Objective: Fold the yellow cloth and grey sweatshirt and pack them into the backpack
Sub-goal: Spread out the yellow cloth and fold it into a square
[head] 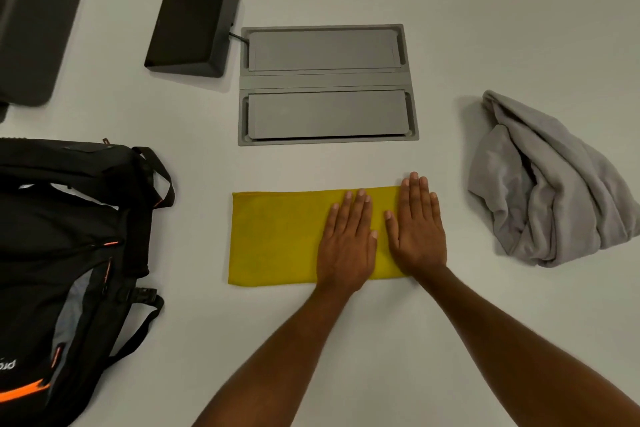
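Pressing the right end of cloth (pixel 273 239) with left hand (pixel 346 246) and right hand (pixel 417 232), fingers straight, close together, flat. Lies as a folded strip between backpack (pixel 69 253) and crumpled sweatshirt (pixel 550 191). Could slide or skew on the smooth table (pixel 398 357) if pushed sideways, spoiling the fold.

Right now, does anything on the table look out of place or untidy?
Only the grey sweatshirt stands out: it is crumpled in a heap at the right, not yet folded. The yellow cloth lies flat and straight under the left hand and right hand.
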Tool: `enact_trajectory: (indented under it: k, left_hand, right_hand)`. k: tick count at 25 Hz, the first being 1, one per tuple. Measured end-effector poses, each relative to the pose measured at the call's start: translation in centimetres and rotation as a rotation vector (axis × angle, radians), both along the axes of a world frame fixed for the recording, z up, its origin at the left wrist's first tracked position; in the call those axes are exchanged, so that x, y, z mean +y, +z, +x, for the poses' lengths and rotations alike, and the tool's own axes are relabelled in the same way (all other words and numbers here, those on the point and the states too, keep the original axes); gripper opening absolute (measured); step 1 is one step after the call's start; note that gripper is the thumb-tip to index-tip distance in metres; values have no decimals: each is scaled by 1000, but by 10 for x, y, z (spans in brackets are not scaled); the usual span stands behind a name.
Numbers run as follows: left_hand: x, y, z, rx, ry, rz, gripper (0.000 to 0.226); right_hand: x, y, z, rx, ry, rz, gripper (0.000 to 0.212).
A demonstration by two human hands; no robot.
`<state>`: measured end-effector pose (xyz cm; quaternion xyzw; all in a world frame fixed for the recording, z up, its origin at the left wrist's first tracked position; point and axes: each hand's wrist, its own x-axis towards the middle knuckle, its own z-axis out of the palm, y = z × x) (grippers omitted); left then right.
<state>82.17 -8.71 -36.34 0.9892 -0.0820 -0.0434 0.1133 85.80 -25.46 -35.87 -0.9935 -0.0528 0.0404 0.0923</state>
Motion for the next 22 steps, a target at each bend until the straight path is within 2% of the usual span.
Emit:
enact_trajectory:
  k: [4, 14, 18, 22]
  left_hand:
    - [25, 3, -3, -18, 43, -54, 69]
    - [130, 14, -9, -17, 199, -32, 76]
    - [172, 18, -13, -19, 168, -35, 84]
    - [174, 16, -15, -21, 161, -50, 87]
  right_hand:
    - [0, 3, 0, 10, -5, 22, 74]
    - [1, 7, 1, 3, 13, 26, 74]
    - [2, 11, 0, -6, 18, 37, 74]
    - [4, 11, -2, -8, 24, 34, 75]
